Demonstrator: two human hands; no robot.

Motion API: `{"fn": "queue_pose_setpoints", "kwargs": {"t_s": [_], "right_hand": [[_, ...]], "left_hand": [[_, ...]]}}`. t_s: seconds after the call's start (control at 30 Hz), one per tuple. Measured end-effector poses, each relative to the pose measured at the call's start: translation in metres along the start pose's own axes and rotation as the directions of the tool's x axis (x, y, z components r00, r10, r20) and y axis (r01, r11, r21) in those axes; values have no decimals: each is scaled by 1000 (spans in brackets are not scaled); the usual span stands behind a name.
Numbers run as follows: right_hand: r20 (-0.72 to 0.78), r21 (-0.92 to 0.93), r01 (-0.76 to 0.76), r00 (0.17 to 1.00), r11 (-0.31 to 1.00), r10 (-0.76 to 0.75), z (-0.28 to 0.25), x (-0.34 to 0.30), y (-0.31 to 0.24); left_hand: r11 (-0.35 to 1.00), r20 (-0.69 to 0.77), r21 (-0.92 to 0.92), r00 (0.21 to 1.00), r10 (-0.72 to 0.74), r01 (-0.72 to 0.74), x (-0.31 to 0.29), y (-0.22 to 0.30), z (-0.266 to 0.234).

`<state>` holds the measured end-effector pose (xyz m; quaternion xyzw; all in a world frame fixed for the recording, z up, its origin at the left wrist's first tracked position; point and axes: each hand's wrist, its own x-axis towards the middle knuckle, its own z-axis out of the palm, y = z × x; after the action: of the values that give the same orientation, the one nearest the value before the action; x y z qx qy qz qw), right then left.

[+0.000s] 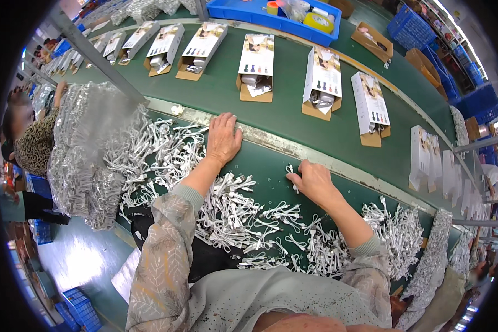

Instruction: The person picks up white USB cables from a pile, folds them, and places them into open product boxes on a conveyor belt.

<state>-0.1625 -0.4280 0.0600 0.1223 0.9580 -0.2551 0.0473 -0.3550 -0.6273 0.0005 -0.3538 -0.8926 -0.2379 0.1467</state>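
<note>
My right hand (315, 183) pinches one white coiled cable (290, 171) between thumb and fingers, over the green worktable (263, 166). My left hand (223, 139) lies palm down with fingers stretched out, gripping nothing that I can see, at the worn rail (271, 138). Nearer me spreads a heap of white cable bundles (227, 213); their loops cross, so lifting one could drag others along. A loose pinch could let this cable drop. Beyond the rail, printed cartons (371, 102) sit on the green conveyor belt (216, 91); overreaching could knock one askew.
</note>
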Motion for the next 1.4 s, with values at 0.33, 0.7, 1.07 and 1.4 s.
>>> {"fn": "queue_pose_setpoints", "kwargs": {"t_s": [0.33, 0.7, 1.07, 1.4], "right_hand": [[-271, 154, -51, 958, 987, 91, -2, 83, 2], [-528, -61, -27, 849, 998, -10, -5, 153, 21], [198, 160, 119, 969, 980, -150, 0, -52, 3], [-13, 132, 178, 984, 975, -178, 6, -41, 2]], "left_hand": [[999, 20, 34, 1000, -5, 4, -1, -3, -5], [999, -1, 3, 999, 39, -39, 0, -3, -1], [999, -14, 35, 1000, 19, -19, 1, -5, 3], [999, 5, 21, 1000, 24, -24, 0, -2, 0]]}}
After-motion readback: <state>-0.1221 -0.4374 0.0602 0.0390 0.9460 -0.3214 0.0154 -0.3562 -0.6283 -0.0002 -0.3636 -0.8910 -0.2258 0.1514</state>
